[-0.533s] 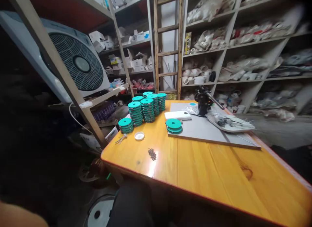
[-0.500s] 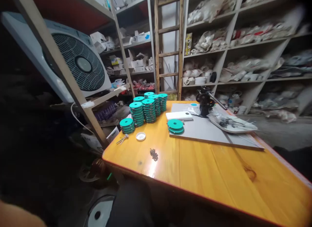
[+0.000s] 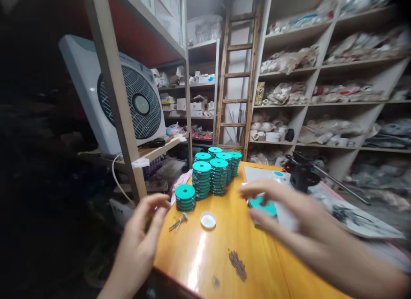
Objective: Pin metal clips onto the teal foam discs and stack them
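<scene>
Newly arrived right hand (image 3: 305, 217) on teal disc (image 3: 262, 206), left hand (image 3: 141, 234) beside stack (image 3: 185, 197)

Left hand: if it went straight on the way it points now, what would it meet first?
Probably the short stack of teal discs just past the fingertips of the left hand. Depth is hard to judge here, so the hand could pass slightly above the stack.
</scene>
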`<action>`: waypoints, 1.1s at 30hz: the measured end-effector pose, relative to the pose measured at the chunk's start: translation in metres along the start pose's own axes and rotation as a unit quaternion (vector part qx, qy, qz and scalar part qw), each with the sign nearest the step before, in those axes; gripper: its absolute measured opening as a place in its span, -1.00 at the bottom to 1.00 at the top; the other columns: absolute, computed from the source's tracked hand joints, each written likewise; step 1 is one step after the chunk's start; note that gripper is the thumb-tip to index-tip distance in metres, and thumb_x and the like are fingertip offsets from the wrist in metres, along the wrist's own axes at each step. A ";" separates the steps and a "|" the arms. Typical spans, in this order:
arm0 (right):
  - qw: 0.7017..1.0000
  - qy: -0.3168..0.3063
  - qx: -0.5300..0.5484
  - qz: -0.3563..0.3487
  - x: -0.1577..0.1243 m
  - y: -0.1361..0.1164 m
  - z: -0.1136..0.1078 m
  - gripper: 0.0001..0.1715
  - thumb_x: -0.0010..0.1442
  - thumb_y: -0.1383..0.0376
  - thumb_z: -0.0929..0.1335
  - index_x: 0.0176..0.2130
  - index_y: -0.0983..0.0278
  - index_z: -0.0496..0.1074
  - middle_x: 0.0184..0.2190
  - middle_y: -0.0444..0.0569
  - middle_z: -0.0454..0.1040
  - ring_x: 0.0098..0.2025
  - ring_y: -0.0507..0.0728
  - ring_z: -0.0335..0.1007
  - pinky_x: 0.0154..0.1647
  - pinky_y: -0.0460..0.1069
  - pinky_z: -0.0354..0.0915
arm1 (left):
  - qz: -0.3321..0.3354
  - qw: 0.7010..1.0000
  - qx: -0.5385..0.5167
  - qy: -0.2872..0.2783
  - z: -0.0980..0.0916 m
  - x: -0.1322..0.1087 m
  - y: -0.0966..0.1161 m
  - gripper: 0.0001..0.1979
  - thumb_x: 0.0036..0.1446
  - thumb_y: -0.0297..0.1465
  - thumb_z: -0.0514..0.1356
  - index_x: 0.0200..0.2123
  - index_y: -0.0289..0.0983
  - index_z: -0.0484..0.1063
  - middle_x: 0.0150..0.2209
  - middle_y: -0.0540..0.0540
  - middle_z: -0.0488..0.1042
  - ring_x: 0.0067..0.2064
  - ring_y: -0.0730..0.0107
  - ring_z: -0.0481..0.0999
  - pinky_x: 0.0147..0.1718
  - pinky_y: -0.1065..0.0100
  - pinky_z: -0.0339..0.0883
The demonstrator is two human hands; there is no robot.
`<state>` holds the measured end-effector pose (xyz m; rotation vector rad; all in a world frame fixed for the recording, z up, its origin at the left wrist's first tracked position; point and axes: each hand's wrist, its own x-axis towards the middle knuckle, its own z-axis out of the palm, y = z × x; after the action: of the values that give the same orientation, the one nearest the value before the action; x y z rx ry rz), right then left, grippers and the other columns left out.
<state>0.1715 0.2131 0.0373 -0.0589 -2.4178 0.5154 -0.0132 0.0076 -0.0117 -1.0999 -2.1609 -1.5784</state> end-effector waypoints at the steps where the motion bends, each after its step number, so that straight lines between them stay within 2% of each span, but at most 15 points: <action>1: 0.999 -0.045 -0.002 -0.014 0.018 0.006 0.017 -0.70 0.33 0.23 0.27 0.05 0.15 0.34 0.02 0.00 0.39 0.02 0.12 0.33 0.03 0.07 0.32 | -0.001 0.997 0.035 -0.070 0.010 0.004 -0.018 -0.77 0.30 -0.28 0.01 -0.09 -0.23 0.37 -0.13 -0.10 0.46 -0.07 0.29 0.44 -0.06 0.27 0.32; 2: 0.996 -0.085 -0.007 -0.025 0.034 0.012 0.037 -0.69 0.32 0.29 0.26 0.06 0.16 0.33 0.02 -0.01 0.40 0.05 0.11 0.31 0.07 0.05 0.29 | -0.001 0.986 0.079 -0.144 0.020 0.007 -0.037 -0.73 0.31 -0.32 -0.04 -0.05 -0.24 0.36 -0.07 -0.13 0.44 -0.01 0.26 0.41 0.00 0.22 0.27; 5: 0.991 -0.126 -0.031 -0.026 0.072 0.033 0.102 -0.65 0.28 0.46 0.23 0.04 0.27 0.34 -0.03 0.03 0.42 0.04 0.12 0.28 0.08 0.02 0.26 | -0.007 0.971 0.138 -0.195 0.048 0.009 -0.082 -0.68 0.25 -0.36 0.01 -0.03 -0.36 0.40 -0.07 -0.28 0.43 0.02 0.07 0.36 0.04 0.04 0.21; 8: 0.990 -0.131 -0.059 -0.013 0.097 0.045 0.151 -0.74 0.23 0.44 0.27 -0.07 0.30 0.40 -0.16 0.04 0.47 -0.06 0.17 0.32 -0.04 0.04 0.30 | -0.018 0.957 0.194 -0.216 0.067 0.009 -0.102 -0.69 0.18 -0.37 0.08 -0.10 -0.43 0.44 -0.07 -0.38 0.42 0.00 -0.07 0.36 0.01 -0.04 0.20; 10: 0.988 -0.131 -0.079 -0.002 0.109 0.046 0.172 -0.82 0.21 0.33 0.32 -0.15 0.33 0.41 -0.22 0.07 0.47 -0.10 0.22 0.33 -0.11 0.07 0.30 | -0.027 0.948 0.220 -0.230 0.076 0.009 -0.107 -0.71 0.12 -0.43 0.12 -0.11 -0.45 0.45 -0.05 -0.41 0.43 0.01 -0.13 0.36 0.02 -0.06 0.19; 14: 0.986 -0.131 -0.098 0.018 0.117 0.042 0.190 -0.71 0.09 0.21 0.42 -0.24 0.38 0.42 -0.28 0.16 0.47 -0.11 0.32 0.31 -0.11 0.16 0.26 | -0.042 0.938 0.244 -0.241 0.084 0.009 -0.117 -0.66 0.05 -0.56 0.09 -0.08 -0.48 0.43 0.01 -0.47 0.41 0.03 -0.17 0.36 -0.01 -0.07 0.21; 17: 0.990 -0.118 -0.077 0.033 0.106 0.040 0.176 -0.76 0.12 0.23 0.40 -0.23 0.33 0.41 -0.28 0.11 0.46 -0.12 0.29 0.30 -0.12 0.14 0.25 | -0.039 0.944 0.233 -0.230 0.075 0.005 -0.123 -0.75 0.08 -0.57 0.01 -0.24 -0.42 0.45 -0.12 -0.40 0.45 -0.08 -0.12 0.39 -0.09 -0.06 0.23; 20: 0.993 -0.096 -0.037 0.052 0.077 0.040 0.140 -0.73 0.16 0.25 0.36 -0.11 0.24 0.36 -0.23 -0.02 0.45 -0.15 0.17 0.31 -0.14 0.03 0.27 | -0.042 0.961 0.179 -0.205 0.061 0.000 -0.117 -0.77 0.23 -0.45 -0.08 -0.33 -0.28 0.35 -0.23 -0.26 0.44 -0.13 0.03 0.41 -0.08 0.02 0.23; 21: 0.994 -0.091 -0.019 0.060 0.063 0.040 0.125 -0.71 0.16 0.28 0.36 -0.08 0.22 0.35 -0.22 -0.06 0.44 -0.16 0.12 0.32 -0.14 0.00 0.28 | -0.054 0.970 0.140 -0.189 0.060 -0.001 -0.110 -0.71 0.31 -0.39 -0.18 -0.28 -0.24 0.31 -0.22 -0.21 0.44 -0.10 0.12 0.42 -0.07 0.08 0.24; 22: 0.994 -0.086 0.005 0.068 0.049 0.039 0.111 -0.69 0.15 0.32 0.35 -0.07 0.20 0.34 -0.21 -0.08 0.43 -0.16 0.10 0.33 -0.15 -0.03 0.29 | -0.088 0.984 0.020 -0.152 0.061 -0.001 -0.101 -0.70 0.35 -0.29 -0.18 -0.31 -0.21 0.27 -0.29 -0.13 0.44 -0.15 0.20 0.44 -0.05 0.12 0.22; 23: 0.993 -0.078 0.029 0.078 0.034 0.038 0.098 -0.67 0.13 0.36 0.34 -0.06 0.20 0.34 -0.21 -0.09 0.43 -0.16 0.08 0.34 -0.14 -0.04 0.30 | -0.113 0.977 -0.100 -0.150 0.064 0.000 -0.089 -0.69 0.35 -0.21 -0.16 -0.35 -0.19 0.22 -0.39 -0.04 0.40 -0.25 0.28 0.45 -0.10 0.19 0.25; 25: 0.992 -0.058 0.053 0.100 0.006 0.037 0.076 -0.64 0.08 0.41 0.34 -0.08 0.21 0.36 -0.19 -0.06 0.45 -0.15 0.10 0.36 -0.12 -0.03 0.31 | -0.162 0.931 -0.276 -0.177 0.080 0.003 -0.061 -0.70 0.31 -0.10 -0.08 -0.33 -0.18 0.18 -0.55 0.13 0.15 -0.50 0.43 0.30 -0.39 0.36 0.26; 27: 0.992 -0.043 0.039 0.116 -0.019 0.039 0.062 -0.61 0.02 0.44 0.36 -0.10 0.23 0.38 -0.18 -0.04 0.47 -0.13 0.14 0.37 -0.10 0.00 0.32 | -0.200 0.895 -0.338 -0.211 0.102 0.005 -0.033 -0.67 0.25 -0.04 0.02 -0.27 -0.20 0.21 -0.52 0.13 0.13 -0.56 0.52 0.15 -0.55 0.46 0.10; 30: 0.992 -0.055 0.011 0.112 -0.052 0.048 0.051 -0.61 -0.01 0.45 0.37 -0.12 0.23 0.40 -0.18 -0.03 0.49 -0.14 0.17 0.39 -0.09 0.03 0.32 | -0.176 0.893 -0.284 -0.300 0.137 0.004 -0.006 -0.65 0.09 -0.15 0.26 -0.20 -0.26 0.33 -0.48 0.09 0.16 -0.46 0.48 0.21 -0.44 0.45 0.16; 33: 0.993 -0.038 0.002 0.116 -0.082 0.061 0.050 -0.70 0.12 0.35 0.38 -0.10 0.23 0.41 -0.18 -0.01 0.50 -0.16 0.17 0.40 -0.11 0.04 0.32 | -0.124 0.898 -0.242 -0.345 0.165 -0.003 0.000 -0.78 0.13 -0.23 0.21 -0.34 -0.29 0.39 -0.50 0.02 0.25 -0.42 0.38 0.31 -0.36 0.36 0.21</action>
<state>0.1995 0.2379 -0.0697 -0.3261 -2.4983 0.6377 0.0259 0.1540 -0.0769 -1.8266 -2.4613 -2.1724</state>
